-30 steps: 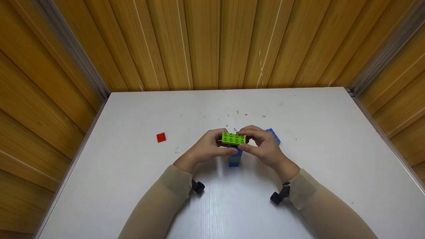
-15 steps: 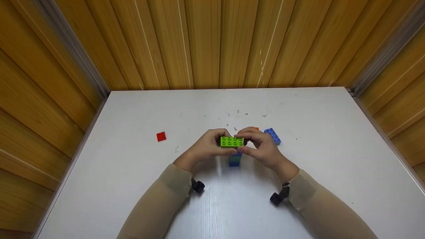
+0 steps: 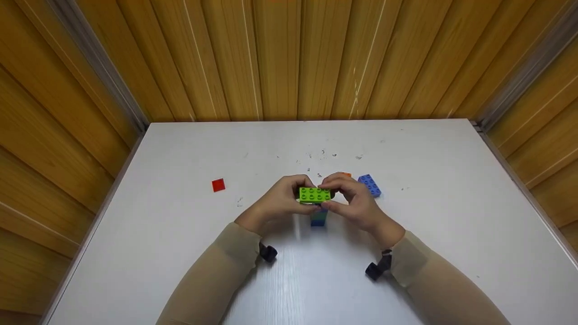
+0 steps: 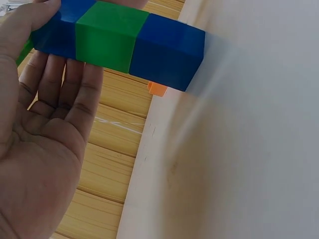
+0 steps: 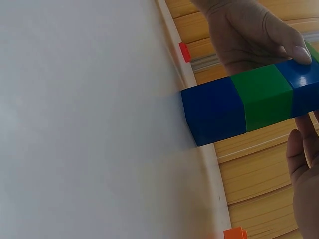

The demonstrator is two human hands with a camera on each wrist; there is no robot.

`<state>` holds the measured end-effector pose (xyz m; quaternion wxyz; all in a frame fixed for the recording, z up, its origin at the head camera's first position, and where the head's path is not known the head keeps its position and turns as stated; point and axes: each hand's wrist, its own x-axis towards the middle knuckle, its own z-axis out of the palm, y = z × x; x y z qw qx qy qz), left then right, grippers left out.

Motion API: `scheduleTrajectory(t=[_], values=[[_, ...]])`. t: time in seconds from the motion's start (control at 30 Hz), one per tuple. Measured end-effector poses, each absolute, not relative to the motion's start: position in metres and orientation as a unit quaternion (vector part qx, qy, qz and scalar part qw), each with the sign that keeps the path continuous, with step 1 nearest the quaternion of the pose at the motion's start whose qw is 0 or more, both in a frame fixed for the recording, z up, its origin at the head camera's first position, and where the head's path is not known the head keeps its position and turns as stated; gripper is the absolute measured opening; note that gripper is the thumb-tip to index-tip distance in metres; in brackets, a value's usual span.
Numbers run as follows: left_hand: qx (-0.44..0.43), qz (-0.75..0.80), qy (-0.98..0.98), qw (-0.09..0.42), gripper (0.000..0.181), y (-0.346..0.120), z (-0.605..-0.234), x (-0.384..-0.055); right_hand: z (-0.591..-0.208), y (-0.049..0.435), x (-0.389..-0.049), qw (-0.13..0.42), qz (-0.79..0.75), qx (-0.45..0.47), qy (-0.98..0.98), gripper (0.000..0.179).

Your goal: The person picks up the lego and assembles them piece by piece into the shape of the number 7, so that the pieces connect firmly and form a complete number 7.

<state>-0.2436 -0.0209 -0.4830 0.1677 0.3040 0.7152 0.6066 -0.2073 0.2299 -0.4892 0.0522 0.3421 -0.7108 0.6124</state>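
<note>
A tower of blue, green and blue bricks (image 4: 112, 36) stands upright on the white table in front of me. The lime-green studded brick (image 3: 314, 195) lies across its top, reaching out to the left. My left hand (image 3: 284, 196) grips the upper part from the left, its thumb on the upper blue brick, as the right wrist view also shows. From the other side my right hand (image 3: 354, 201) pinches the right end of the lime-green brick between thumb and fingers. Whether the lime-green brick is fully seated on the tower is hidden by the hands.
A blue studded brick (image 3: 370, 185) lies right of my right hand. An orange brick (image 3: 347, 174) is partly hidden behind that hand. Off to the left lies a red square piece (image 3: 218, 185). Wood-look panels (image 3: 280, 63) rise behind the table (image 3: 280, 140).
The lime-green brick has come down and slightly left, and now lies level rather than tilted. My right hand has shifted slightly left, uncovering the orange brick and more of the blue one.
</note>
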Motion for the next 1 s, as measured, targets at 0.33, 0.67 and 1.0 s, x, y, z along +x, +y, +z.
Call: scheduleTrajectory(t=[0.33, 0.67, 1.0], values=[[0.31, 0.607, 0.711, 0.174, 0.027, -0.02, -0.486, -0.244, -0.49, 0.227, -0.205, 0.069, 0.611, 0.324, -0.719, 0.033], [0.306, 0.537, 0.765, 0.178, 0.031, -0.023, -0.479, -0.25, -0.496, 0.226, -0.206, 0.077, 0.615, 0.321, -0.716, 0.031], [0.27, 0.353, 0.881, 0.163, 0.034, -0.064, -0.432, -0.24, -0.494, 0.225, -0.203, 0.065, 0.611, 0.31, -0.725, 0.03]])
